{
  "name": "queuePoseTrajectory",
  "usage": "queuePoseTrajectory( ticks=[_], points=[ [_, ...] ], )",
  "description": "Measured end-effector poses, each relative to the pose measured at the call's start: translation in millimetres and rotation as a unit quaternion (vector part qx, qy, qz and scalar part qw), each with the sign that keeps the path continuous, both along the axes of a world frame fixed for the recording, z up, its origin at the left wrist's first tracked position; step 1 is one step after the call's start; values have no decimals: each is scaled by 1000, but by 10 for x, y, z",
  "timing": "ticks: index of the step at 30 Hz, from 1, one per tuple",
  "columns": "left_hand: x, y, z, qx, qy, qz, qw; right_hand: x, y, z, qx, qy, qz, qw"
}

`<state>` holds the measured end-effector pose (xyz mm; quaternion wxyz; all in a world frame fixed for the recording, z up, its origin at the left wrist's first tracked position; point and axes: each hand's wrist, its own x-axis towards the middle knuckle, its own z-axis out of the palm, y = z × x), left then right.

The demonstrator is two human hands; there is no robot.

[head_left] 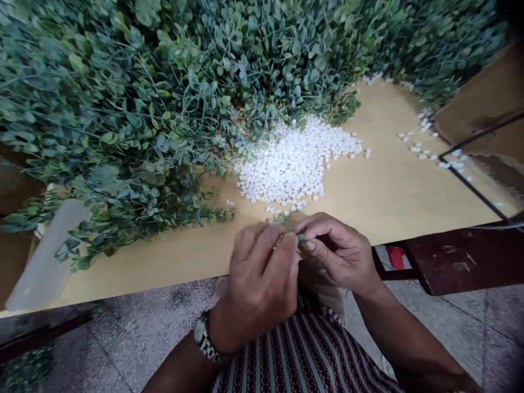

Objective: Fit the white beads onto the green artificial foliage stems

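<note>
Just over the table's near edge, my two hands meet around a small green leafy sprig. My left hand, with a metal watch at the wrist, is closed, its fingers curled around part of the sprig. The thumb and forefinger of my right hand pinch the sprig from the other side. Most of the stem is hidden by my fingers. A heap of small white plastic beads or caps lies on the table right beyond my hands.
Artificial green foliage is piled across the back and left of the yellowish table. Loose white pieces lie at the right, near a torn cardboard box and a thin dark frame. A translucent plastic sheet covers the left corner.
</note>
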<state>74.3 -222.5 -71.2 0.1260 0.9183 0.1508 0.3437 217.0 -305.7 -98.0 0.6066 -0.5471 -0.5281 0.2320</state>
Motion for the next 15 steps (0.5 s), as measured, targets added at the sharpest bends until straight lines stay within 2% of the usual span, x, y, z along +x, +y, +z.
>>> queuePoseTrajectory(
  ticks=[3, 6, 11, 15],
  points=[
    [94, -39, -53, -37, 17, -15, 999, -3, -17, 3, 3, -13, 0, 1000],
    [119, -28, -96, -67, -16, -10, 998, 4, -52, 5, -1, -8, -2, 1000],
    [71, -1, -77, -156, -81, -2, 984, 13, -81, 6, 7, 68, -61, 996],
    [64, -2, -99, -209, -94, -33, 973, -23, -63, 8, -17, 138, -22, 990]
  ],
)
